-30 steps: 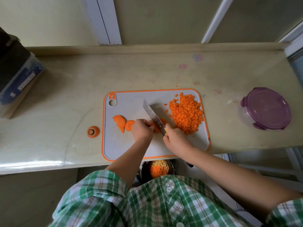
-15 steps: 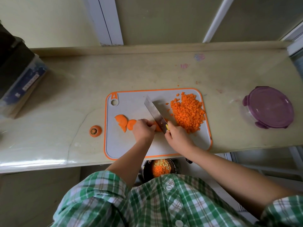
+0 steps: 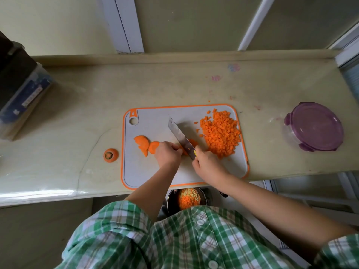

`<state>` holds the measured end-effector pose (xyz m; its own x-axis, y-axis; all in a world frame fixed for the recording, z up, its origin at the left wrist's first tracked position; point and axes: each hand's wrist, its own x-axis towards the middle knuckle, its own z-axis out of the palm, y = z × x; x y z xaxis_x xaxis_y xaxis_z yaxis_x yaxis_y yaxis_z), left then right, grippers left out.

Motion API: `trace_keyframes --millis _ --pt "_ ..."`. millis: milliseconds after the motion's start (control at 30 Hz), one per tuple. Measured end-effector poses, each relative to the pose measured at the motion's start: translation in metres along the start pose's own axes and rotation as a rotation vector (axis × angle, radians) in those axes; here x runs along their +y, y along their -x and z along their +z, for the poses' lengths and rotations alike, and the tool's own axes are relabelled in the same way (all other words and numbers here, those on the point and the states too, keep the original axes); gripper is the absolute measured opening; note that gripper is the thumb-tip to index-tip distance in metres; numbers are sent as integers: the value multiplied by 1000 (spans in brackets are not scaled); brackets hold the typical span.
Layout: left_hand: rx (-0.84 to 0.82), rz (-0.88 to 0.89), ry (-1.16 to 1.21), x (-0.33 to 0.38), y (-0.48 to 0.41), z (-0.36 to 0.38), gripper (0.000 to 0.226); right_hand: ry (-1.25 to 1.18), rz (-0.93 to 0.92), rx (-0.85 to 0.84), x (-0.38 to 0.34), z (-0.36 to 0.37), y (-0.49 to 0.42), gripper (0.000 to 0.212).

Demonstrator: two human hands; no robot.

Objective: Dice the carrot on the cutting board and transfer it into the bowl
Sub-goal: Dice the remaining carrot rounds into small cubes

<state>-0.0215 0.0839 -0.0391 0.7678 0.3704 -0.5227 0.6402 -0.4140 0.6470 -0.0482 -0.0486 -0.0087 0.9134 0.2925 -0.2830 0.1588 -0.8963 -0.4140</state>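
Observation:
A grey cutting board [image 3: 151, 171] with an orange rim lies on the counter. A heap of diced carrot [image 3: 221, 133] covers its right side. Flat carrot slices [image 3: 144, 145] lie at its left. My right hand [image 3: 206, 162] grips the handle of a knife [image 3: 179, 136], whose blade crosses a stack of carrot slices [image 3: 192, 142]. My left hand [image 3: 168, 154] holds that stack down with curled fingers, just left of the blade. Below the counter edge, a dark bowl [image 3: 172, 200] holds diced carrot and pale bits, partly hidden by my shirt.
A cut carrot top [image 3: 110, 155] sits on the counter left of the board. A clear container with a purple lid [image 3: 314, 127] stands at the right. A dark box [image 3: 19, 90] rests at the far left. The counter's front edge runs just under the board.
The knife blade has shifted slightly across the carrot stack between cuts; both hands stay in place on the board. My view has drifted a little.

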Motion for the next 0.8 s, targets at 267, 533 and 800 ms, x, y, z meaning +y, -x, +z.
trace_keyframes --millis 267,533,800 --pt "-43 -12 -38 5 -4 -3 19 17 24 -6 -4 8 -6 14" --pt "-57 -7 -40 4 -5 -4 14 24 26 23 -3 15 -7 22" --pt "-70 82 -98 0 -3 -6 10 -202 22 134 6 -5 -4 11"
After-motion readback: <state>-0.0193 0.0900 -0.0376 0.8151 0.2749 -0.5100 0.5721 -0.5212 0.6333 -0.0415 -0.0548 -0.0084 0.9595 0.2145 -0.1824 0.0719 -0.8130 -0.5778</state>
